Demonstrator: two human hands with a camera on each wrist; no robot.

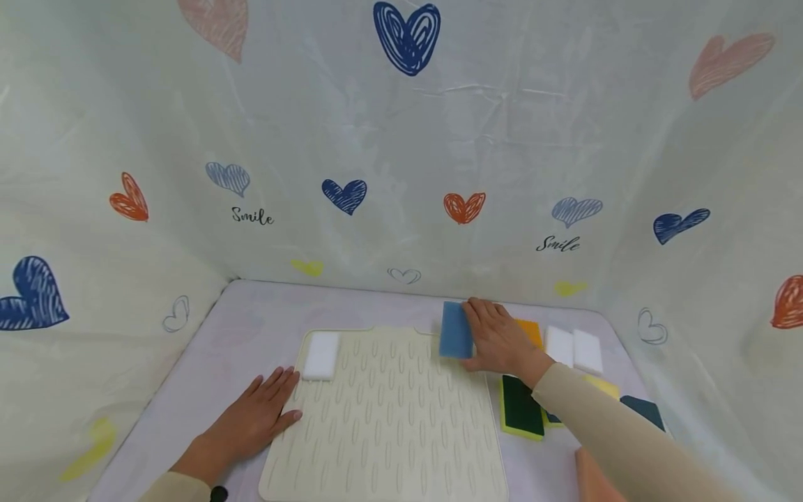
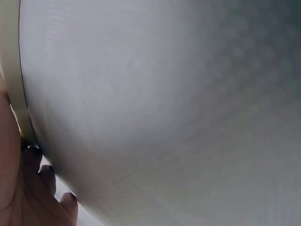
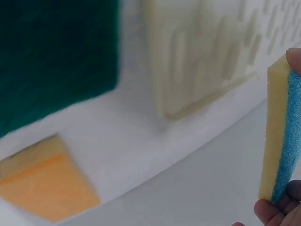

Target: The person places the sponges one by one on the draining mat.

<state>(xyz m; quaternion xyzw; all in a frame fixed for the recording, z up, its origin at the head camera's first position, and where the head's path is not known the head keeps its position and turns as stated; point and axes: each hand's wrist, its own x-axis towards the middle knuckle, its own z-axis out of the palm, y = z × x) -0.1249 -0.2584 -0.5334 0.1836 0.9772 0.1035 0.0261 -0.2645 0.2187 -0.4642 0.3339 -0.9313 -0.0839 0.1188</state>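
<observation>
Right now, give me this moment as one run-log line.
left hand: flat on mat edge | right hand: holds blue sponge at mat corner

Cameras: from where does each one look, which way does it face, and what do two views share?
Head: above, facing forward and down at the mat; both hands and sleeves show.
Left wrist: under the left hand, facing a blurred pale surface; fingers show.
Right wrist: by the right hand, facing the mat's edge; fingertips pinch the blue sponge.
Shared: head and right wrist show the blue sponge, mat and green sponge.
</observation>
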